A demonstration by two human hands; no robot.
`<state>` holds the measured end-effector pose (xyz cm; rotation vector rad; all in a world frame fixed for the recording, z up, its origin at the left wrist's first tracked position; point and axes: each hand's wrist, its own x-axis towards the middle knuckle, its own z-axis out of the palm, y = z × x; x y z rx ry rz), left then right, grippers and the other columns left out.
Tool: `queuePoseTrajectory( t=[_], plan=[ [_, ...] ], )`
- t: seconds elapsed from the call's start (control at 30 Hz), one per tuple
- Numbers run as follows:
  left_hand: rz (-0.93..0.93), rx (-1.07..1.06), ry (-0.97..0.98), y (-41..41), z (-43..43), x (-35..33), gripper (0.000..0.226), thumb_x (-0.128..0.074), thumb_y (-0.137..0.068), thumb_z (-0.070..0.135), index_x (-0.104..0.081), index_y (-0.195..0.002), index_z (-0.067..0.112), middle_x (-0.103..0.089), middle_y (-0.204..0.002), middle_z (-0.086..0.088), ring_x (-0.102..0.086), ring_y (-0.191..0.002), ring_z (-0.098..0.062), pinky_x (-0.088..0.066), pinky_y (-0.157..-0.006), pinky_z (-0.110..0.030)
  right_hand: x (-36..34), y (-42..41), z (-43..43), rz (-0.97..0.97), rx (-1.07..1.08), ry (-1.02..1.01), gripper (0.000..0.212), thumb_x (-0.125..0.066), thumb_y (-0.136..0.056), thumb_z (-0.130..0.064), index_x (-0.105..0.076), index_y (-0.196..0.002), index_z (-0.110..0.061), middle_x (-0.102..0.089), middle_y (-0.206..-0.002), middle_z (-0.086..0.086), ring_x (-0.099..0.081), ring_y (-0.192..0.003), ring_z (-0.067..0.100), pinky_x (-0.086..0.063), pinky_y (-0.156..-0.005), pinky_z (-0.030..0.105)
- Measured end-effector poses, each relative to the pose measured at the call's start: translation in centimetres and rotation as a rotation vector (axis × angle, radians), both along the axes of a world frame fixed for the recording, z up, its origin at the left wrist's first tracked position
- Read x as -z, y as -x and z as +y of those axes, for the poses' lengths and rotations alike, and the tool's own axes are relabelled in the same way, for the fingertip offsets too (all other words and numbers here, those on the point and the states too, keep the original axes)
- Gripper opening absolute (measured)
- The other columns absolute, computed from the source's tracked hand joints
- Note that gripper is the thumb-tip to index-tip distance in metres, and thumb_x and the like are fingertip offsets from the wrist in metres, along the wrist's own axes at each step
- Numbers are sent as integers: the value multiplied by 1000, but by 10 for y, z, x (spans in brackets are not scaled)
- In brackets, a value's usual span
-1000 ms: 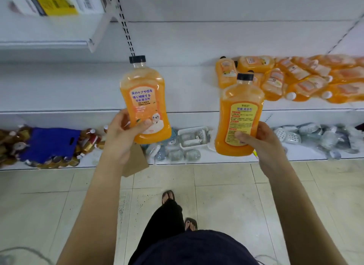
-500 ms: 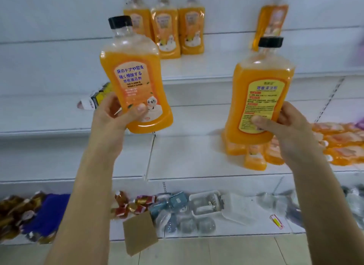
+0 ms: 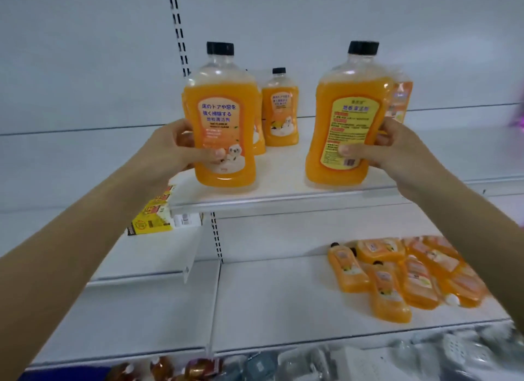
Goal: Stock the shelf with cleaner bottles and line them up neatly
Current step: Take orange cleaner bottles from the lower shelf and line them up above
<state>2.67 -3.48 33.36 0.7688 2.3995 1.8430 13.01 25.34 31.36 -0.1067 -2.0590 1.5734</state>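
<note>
The left hand (image 3: 181,145) grips the left bottle (image 3: 224,119), a clear plastic flask of orange cleaner with a black screw cap; the thumb lies across the lower front label and the fingers curl round behind. The bottle is upright, its printed front label facing the camera, its base low over the front part of the white metal upper shelf (image 3: 283,202); whether it rests on the shelf cannot be told.

The right hand (image 3: 397,151) holds the right bottle (image 3: 351,111), a matching orange flask with a black cap, by its right flank; the thumb presses the yellow back label, which faces the camera, and the fingers wrap round the far side. It too is upright near the shelf's front edge, well apart from the left bottle.

Between the two, further back on the same shelf, a standing bottle (image 3: 280,111) of the same kind faces forward; others are partly hidden behind the held pair.

On the white lower shelf (image 3: 269,301), to the right, a heap of orange bottles (image 3: 397,278) lies flat; a yellow printed carton (image 3: 153,216) sits below the left forearm.
</note>
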Motion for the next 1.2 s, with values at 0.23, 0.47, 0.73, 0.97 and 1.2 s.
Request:
queuePoseTrajectory(
  t=[0.23,0.47,0.73,0.97,1.2],
  plan=[
    [-91,-14,43,70,31,-1,72,-78,-46,25,-57,-115,23,-65,-113,-1,-62,-104,-20,-51,-88,-39,-5,97,16,-116,52,-186,67,-84,-60,-33,-48,-114,-18,-62,-108,-2,-61,-98,18,-54,-84,39],
    [-67,-34,53,106,39,16,72,-77,-55,19,-53,-123,22,-64,-116,0,-62,-104,-17,-53,-84,-39,21,142,11,-129,1,-278,75,-73,-60,-58,-33,-117,-29,-51,-105,-19,-56,-88,4,-45,-61,17],
    [70,35,160,111,35,16,78,-78,-48,38,-53,-122,33,-68,-111,12,-65,-100,-10,-55,-81,-31,-29,135,49,-405,-697,-441,69,-78,-67,-30,-41,-123,-44,-58,-123,-25,-56,-113,0,-50,-85,19],
    [197,54,364,122,33,6,68,-74,-46,51,-53,-110,42,-68,-103,22,-65,-94,1,-51,-84,-26,-25,143,57,-381,-670,-498,84,-84,-52,-44,-40,-123,-47,-60,-123,-16,-60,-106,2,-51,-92,27],
    [147,144,302,128,26,-9,90,-78,-26,72,-57,-107,39,-68,-108,17,-65,-100,-5,-51,-88,-34,-32,168,58,-451,-929,-238,90,-90,-44,-37,-46,-123,-34,-62,-123,-15,-58,-113,6,-51,-78,17]
  ],
)
